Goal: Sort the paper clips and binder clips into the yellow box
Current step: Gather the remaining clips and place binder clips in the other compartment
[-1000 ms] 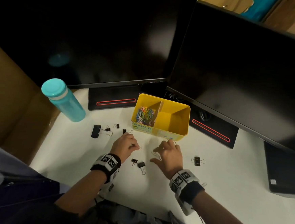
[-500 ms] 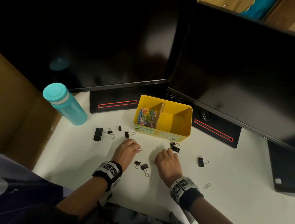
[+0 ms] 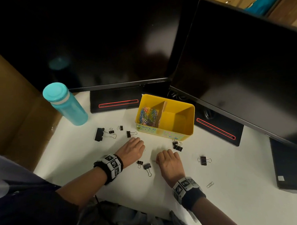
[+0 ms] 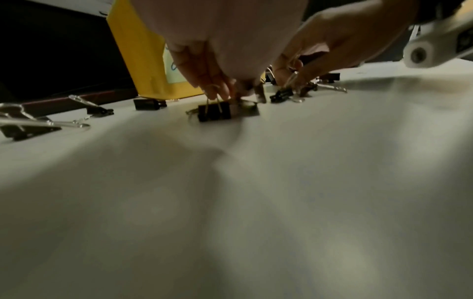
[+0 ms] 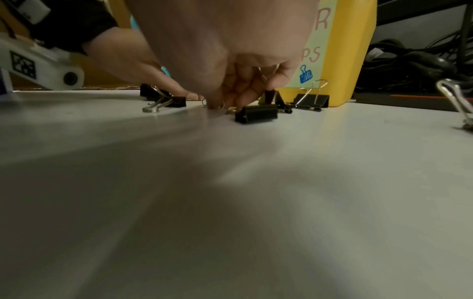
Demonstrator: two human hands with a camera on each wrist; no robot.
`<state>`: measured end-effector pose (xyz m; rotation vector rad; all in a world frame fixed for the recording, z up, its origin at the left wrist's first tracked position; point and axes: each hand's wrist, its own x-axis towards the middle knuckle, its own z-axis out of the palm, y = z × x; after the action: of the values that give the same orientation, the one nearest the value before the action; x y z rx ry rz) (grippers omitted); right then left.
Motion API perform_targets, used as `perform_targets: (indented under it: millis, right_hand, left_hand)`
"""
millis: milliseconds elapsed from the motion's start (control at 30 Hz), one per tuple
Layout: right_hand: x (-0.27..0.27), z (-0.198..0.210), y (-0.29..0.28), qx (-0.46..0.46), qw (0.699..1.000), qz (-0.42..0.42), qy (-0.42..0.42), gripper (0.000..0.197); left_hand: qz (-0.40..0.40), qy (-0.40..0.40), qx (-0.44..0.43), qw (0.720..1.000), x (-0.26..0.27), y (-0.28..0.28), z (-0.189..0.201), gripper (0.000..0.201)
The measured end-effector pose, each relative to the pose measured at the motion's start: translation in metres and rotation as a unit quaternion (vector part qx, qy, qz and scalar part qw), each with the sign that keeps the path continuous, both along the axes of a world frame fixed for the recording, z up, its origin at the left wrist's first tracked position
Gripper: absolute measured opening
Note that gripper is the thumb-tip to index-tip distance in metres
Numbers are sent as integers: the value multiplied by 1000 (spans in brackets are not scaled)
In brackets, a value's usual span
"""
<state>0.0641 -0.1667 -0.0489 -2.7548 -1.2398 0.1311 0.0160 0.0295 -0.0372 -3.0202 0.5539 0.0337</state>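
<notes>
**A:** 2 compartments in the yellow box (image 3: 163, 134), which stands on the bench (image 3: 228, 172) between the monitor feet (image 3: 116, 102); coloured paper clips (image 3: 148, 115) lie in the left 1

**B:** And the hands?

**A:** Both are knuckles-up, just in front of the box. The right hand (image 3: 169, 164) has curled fingers pinching a wire paper clip (image 5: 261, 75). The left hand (image 3: 132, 150) curls its fingertips onto the wire loop of a small black binder clip (image 4: 214, 113); grip or mere touch, I cannot tell

**B:** Around them?

**A:** More binder clips (image 3: 177, 145) lie scattered round both hands, 1 loose paper clip (image 3: 210, 184) near the right wrist, a teal bottle (image 3: 66, 106) far left
</notes>
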Motion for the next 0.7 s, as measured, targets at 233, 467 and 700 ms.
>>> perform_targets:
  millis: [233,467,700]
  right_hand:
    - [-1,-5,1,50,999,-8,-3,23]
    - [23,34,20,208,975,-47,-59,6]
    - [89,82,74,250,964,-66,-64,15]
  left_hand:
    - [45,97,-101,989,15,12,-2,24]
    - [66,79,-158,982,7,12,-4,21]
    - [126,54,-300,944,-3,24,-7,3]
